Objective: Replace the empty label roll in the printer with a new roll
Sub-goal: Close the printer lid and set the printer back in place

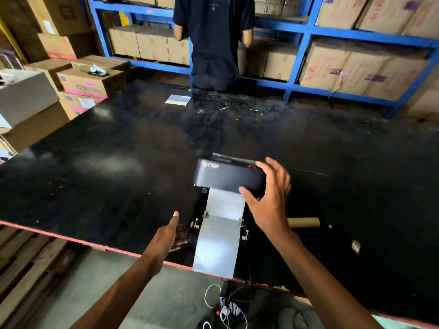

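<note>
A black label printer (226, 178) stands near the front edge of the black table (107, 167), its lid blurred. My right hand (268, 198) grips the lid's right end, thumb in front and fingers over the top. A white strip of label paper (219, 236) runs from under the lid, over the roll holder, and hangs past the table edge. My left hand (169, 233) is open with its fingers against the left side of the roll holder (197, 225). A bare cardboard core (304, 222) lies on the table to the right, partly hidden by my right wrist.
Another person (215, 41) stands at the table's far side, facing blue shelves (306, 32) full of cartons. Stacked boxes (88, 84) crowd the left. A small coloured card (178, 99) lies at the far edge. Cables and a power strip (228, 309) lie on the floor below.
</note>
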`<act>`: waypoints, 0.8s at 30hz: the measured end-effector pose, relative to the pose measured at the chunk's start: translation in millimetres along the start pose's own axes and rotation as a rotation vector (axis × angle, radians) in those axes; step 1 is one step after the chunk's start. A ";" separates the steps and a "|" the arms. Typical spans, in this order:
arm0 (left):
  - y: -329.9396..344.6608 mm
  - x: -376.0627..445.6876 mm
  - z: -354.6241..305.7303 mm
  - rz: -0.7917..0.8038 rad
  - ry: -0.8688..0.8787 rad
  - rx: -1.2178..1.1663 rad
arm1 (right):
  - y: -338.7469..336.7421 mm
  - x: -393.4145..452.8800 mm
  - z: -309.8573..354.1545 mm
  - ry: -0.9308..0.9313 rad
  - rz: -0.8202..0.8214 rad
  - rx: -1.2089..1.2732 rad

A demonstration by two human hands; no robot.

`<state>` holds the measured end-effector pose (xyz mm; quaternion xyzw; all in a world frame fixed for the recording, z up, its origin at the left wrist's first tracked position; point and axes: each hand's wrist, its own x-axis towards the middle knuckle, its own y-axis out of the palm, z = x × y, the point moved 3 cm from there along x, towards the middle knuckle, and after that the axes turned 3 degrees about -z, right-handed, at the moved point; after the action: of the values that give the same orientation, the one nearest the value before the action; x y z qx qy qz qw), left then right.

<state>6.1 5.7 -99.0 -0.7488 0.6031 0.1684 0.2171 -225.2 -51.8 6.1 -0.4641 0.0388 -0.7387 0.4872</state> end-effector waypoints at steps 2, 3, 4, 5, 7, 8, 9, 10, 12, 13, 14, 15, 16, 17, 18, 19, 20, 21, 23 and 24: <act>0.0 -1.8 -2.1 -0.015 -0.003 -0.036 | -1.3 -23.0 -3.8 0.025 0.050 -0.034; -0.3 -2.1 -3.0 -0.023 -0.010 -0.042 | -1.6 -31.9 -6.6 0.016 0.076 -0.059; -0.3 -2.8 -4.0 -0.023 -0.019 -0.043 | -1.4 -39.6 -9.5 0.001 0.105 -0.086; -0.3 -4.0 -6.1 -0.020 -0.017 -0.044 | -0.3 -46.7 -12.1 -0.018 0.137 -0.118; 0.0 -6.0 -11.0 -0.009 -0.005 -0.029 | 3.5 -60.8 -15.9 -0.051 0.206 -0.174; 0.3 -5.8 -13.3 -0.002 0.005 -0.006 | 6.6 -67.7 -17.8 -0.053 0.242 -0.193; 0.8 -5.6 -14.7 0.005 0.014 0.028 | 9.2 -74.9 -20.0 -0.046 0.275 -0.200; 1.8 -5.0 -15.8 0.014 0.018 0.062 | 12.0 -81.2 -22.3 -0.028 0.303 -0.189; 3.1 -3.8 -15.6 0.026 0.013 0.095 | 15.4 -90.3 -26.1 0.033 0.335 -0.114; 3.6 -3.3 -14.8 0.023 0.009 0.090 | 15.9 -91.9 -28.2 0.078 0.346 -0.053; 3.9 -3.2 -14.1 0.020 0.011 0.081 | 15.6 -92.8 -29.3 0.133 0.349 0.012; 4.0 -3.0 -13.4 0.017 0.020 0.074 | 14.9 -93.3 -30.5 0.191 0.337 0.068; 4.3 -2.7 -12.5 0.010 0.025 0.068 | 13.6 -94.0 -31.8 0.245 0.313 0.112; 4.5 -2.9 -11.5 0.000 0.029 0.059 | 12.8 -95.6 -34.2 0.306 0.286 0.146; 4.7 -2.3 -10.8 -0.009 0.032 0.056 | 13.1 -97.4 -36.5 0.376 0.268 0.187; 4.8 -2.1 -9.9 -0.017 0.039 0.054 | 13.9 -100.6 -39.7 0.456 0.269 0.239; 4.9 -2.6 -9.7 -0.026 0.043 0.055 | 15.7 -103.3 -40.5 0.531 0.289 0.312; 4.6 -3.2 -9.3 -0.035 0.047 0.053 | 17.7 -106.8 -40.9 0.594 0.314 0.391; 4.9 -5.7 -7.4 -0.045 0.049 0.046 | 20.7 -111.5 -40.1 0.668 0.340 0.508; 6.3 -7.9 -5.8 -0.038 0.042 0.042 | 21.4 -113.7 -39.9 0.688 0.340 0.537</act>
<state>-1.8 8.1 -90.8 -0.7588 0.5966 0.1357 0.2234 -228.7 7.3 -101.1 -0.0367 0.0812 -0.7433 0.6630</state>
